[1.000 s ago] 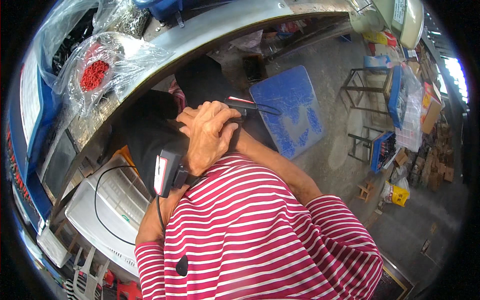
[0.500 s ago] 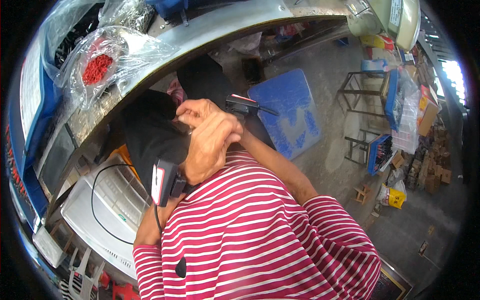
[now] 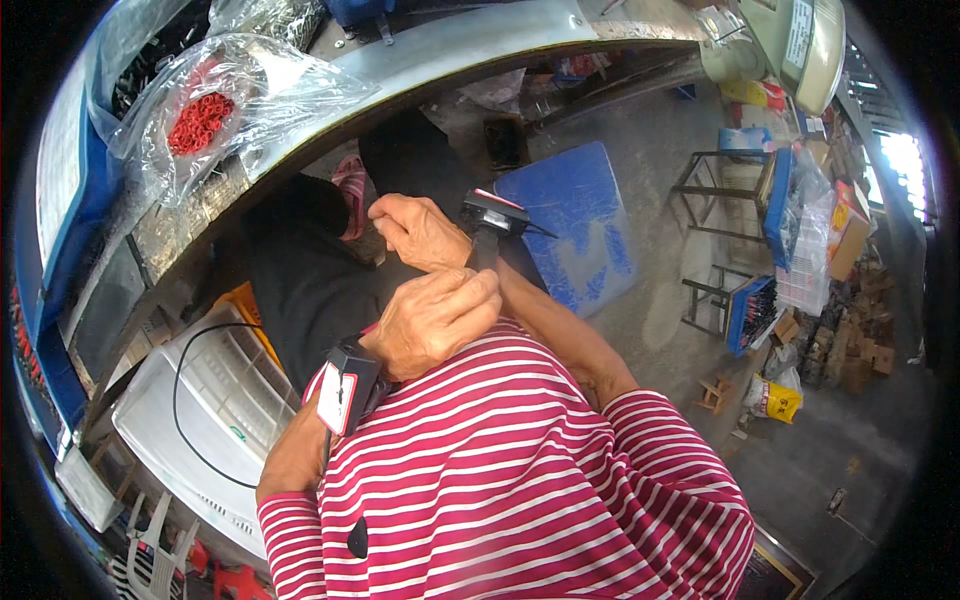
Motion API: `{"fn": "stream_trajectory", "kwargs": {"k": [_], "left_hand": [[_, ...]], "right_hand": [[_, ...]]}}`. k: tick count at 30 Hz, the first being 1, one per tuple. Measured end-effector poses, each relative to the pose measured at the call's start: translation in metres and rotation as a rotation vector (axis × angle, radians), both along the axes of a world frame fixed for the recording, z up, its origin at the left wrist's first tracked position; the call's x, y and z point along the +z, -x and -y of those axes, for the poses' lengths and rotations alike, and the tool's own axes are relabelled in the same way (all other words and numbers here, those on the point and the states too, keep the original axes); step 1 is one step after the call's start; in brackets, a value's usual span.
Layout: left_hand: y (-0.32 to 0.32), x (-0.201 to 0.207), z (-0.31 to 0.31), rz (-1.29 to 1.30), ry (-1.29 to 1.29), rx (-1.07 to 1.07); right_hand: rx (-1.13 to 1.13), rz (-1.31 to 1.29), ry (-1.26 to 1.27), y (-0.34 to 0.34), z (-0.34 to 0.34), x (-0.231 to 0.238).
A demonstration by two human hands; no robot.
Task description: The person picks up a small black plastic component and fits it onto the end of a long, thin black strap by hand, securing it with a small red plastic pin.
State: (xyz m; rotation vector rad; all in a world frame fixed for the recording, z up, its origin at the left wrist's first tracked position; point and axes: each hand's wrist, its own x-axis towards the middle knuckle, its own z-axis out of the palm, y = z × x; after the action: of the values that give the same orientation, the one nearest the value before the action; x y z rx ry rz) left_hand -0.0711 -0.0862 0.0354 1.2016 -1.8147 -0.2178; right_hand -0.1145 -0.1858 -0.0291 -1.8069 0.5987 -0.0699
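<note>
My left hand (image 3: pixel 432 325) is in front of my body, its curled fingers closed at the lower end of a dark wrist strap (image 3: pixel 485 252) on my right wrist. The strap carries a small black device with a white and red face (image 3: pixel 497 208). Just beyond it, my right hand (image 3: pixel 425 235) is held over my lap with its fingers bent and closed; whatever they may hold is hidden. A similar black device with a white label (image 3: pixel 340 398) sits on my left wrist, and a thin black cable (image 3: pixel 178 400) loops out beside it.
A workbench (image 3: pixel 470 45) curves across the front, bearing a clear plastic bag (image 3: pixel 270 85) of small red parts (image 3: pixel 200 124). A white plastic basket (image 3: pixel 200 430) stands at my left. To the right are a blue board (image 3: pixel 575 225), blue-topped stools (image 3: pixel 780 210) and a yellow bag (image 3: pixel 775 398).
My hands, overlapping before, have drawn apart. The left hand has moved slightly down and right, to the strap on my right wrist. A pink sandal shows more fully.
</note>
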Motion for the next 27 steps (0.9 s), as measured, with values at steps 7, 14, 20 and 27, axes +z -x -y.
{"fn": "stream_trajectory", "kwargs": {"k": [7,14,20,27], "left_hand": [[0.0,-0.001,-0.001,-0.017,-0.015,-0.133],[-0.001,-0.005,0.0,-0.131,-0.089,-0.145],[-0.001,-0.012,-0.007,-0.24,-0.166,-0.112],[-0.003,-0.011,-0.015,-0.307,-0.271,-0.175]], "right_hand": [[-0.172,0.23,-0.145,0.003,0.019,0.004],[-0.119,0.25,-0.833,0.01,0.013,-0.001],[-0.084,0.317,-1.484,0.007,0.009,-0.001],[-0.031,0.216,-1.537,0.008,-0.002,-0.008]]}}
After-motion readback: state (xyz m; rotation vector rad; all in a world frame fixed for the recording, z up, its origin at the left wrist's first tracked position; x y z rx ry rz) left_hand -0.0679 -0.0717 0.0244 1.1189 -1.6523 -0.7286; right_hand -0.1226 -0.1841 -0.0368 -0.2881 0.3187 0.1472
